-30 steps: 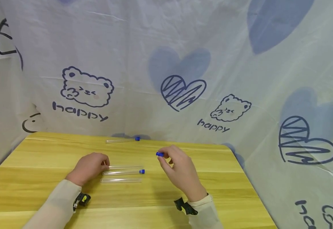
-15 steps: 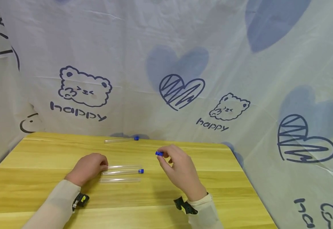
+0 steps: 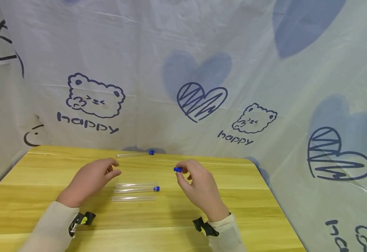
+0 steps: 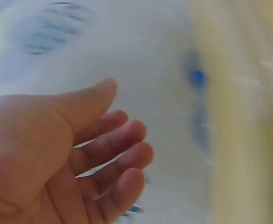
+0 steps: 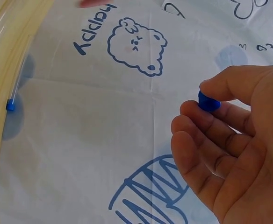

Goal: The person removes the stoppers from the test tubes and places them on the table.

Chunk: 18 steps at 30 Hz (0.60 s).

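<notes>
1. Right hand (image 3: pixel 199 189): fingers narrow, pinching blue cap (image 3: pixel 177 169), just below frame center.
2. Left hand (image 3: pixel 90 178): fingers loosely parted, left of center.
3. Worktop (image 3: pixel 158 231), lower middle: two uncapped test tubes (image 3: pixel 133 198), blue-capped tube (image 3: pixel 134 190) between.

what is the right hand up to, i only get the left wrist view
Observer: The right hand pinches a small blue cap between thumb and fingers.
Operator: ok and what's lying nearby that i'm missing
Observer: Three clear tubes lie side by side on the table, to that hand's left.
</notes>
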Motion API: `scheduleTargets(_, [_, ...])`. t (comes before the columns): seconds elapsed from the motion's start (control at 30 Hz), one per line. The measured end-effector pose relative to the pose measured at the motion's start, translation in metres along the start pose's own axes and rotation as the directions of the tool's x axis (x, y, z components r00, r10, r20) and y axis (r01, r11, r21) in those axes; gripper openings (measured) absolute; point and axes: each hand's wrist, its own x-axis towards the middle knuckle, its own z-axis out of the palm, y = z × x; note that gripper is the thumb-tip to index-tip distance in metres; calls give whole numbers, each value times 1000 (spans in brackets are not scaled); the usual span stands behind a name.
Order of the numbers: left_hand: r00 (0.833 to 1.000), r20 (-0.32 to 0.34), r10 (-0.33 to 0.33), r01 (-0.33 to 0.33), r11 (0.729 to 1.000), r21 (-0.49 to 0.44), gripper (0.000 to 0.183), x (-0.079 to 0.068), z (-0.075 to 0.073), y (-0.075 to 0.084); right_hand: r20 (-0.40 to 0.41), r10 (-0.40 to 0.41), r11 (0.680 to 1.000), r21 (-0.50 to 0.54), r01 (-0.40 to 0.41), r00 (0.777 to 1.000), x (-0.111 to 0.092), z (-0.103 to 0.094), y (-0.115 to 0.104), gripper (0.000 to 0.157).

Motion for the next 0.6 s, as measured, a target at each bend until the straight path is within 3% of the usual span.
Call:
scheduleTargets(0.13, [998,27,-48,49,998,-41,40,-11,-33,18,-3,10,1000,5,-10,1000,0,0,0,16])
scheduleTargets(0.27, [998,5,-62,63,998,-24,39,-23,-55,26,-11,23,999,22,-23,1000,-1,1,1,16])
scheduleTargets(0.4, [997,11,-78,78,997,-21,37,-29,-62,31,-13,9,1000,27,-9,1000,0,3,1,16])
scheduleTargets(0.6, [997,46,-65,66,998,-24,34,-27,-61,32,-27,-22,1000,6,22,999,1,5,1,16])
